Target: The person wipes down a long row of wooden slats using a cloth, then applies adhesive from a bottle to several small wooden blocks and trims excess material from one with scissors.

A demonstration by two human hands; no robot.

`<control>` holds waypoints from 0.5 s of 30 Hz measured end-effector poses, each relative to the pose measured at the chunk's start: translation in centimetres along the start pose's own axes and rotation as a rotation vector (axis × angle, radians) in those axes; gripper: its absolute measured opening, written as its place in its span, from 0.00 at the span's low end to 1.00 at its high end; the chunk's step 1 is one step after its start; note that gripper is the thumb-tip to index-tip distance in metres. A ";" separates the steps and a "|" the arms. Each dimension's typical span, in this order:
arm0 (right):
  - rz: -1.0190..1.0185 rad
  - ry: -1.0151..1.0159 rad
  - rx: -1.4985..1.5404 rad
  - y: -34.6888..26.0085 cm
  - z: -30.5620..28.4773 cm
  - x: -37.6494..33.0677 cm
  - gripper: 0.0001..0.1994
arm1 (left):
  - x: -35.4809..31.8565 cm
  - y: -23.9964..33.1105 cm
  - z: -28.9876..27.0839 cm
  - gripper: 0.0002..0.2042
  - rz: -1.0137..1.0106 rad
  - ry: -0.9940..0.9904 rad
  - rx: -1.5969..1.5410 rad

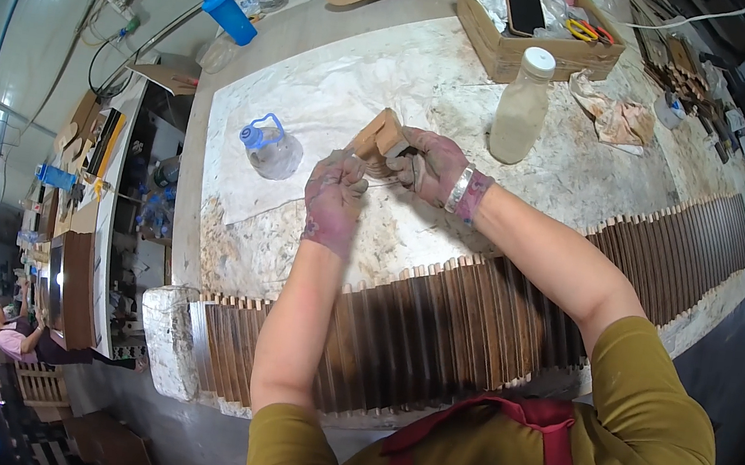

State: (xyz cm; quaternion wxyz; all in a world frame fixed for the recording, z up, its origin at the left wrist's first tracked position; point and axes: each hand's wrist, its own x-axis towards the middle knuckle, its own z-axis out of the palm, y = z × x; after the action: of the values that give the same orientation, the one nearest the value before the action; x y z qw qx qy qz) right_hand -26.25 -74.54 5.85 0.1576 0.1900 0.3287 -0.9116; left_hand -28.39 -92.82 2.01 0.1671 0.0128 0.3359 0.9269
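Note:
Both my hands wear stained purple-grey gloves and meet above the middle of the worktable (296, 241). Between them is a small light-brown wooden piece (378, 133), tilted, with an angled shape. My left hand (335, 192) is closed around its lower left end. My right hand (433, 165) is closed at its right side, where a greyish face shows; I cannot tell if that is a separate thing. Just left of my hands stands a clear jug with a blue lid and handle (272, 152). A white-capped bottle of cloudy liquid (521, 106) stands beyond my right hand.
Under my forearms, a long row of dark brown wooden strips (416, 332) lies along the near edge. A cardboard box (491, 46) at the back holds a phone and yellow-handled scissors. Crumpled cloth (614, 114) lies right, a blue bottle (229, 14) back left. Another person (15, 336) works far left.

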 end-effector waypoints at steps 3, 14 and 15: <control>-0.011 0.079 -0.024 -0.1 0.9 -0.5 0.13 | -1.8 -1.5 1.7 0.08 0.049 0.058 0.175; -0.008 0.057 -0.041 -0.3 1.3 -0.9 0.09 | -1.7 -1.1 1.3 0.07 0.063 0.032 0.048; -0.013 0.067 -0.048 -0.3 1.5 -0.8 0.09 | -1.7 -0.8 0.9 0.08 0.072 -0.020 0.011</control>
State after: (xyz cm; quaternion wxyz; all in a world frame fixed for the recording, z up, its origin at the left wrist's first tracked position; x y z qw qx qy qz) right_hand -26.02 -75.21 7.44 0.1452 0.2145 0.3567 -0.8976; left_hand -26.44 -92.19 2.37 0.1370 0.0350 0.3387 0.9302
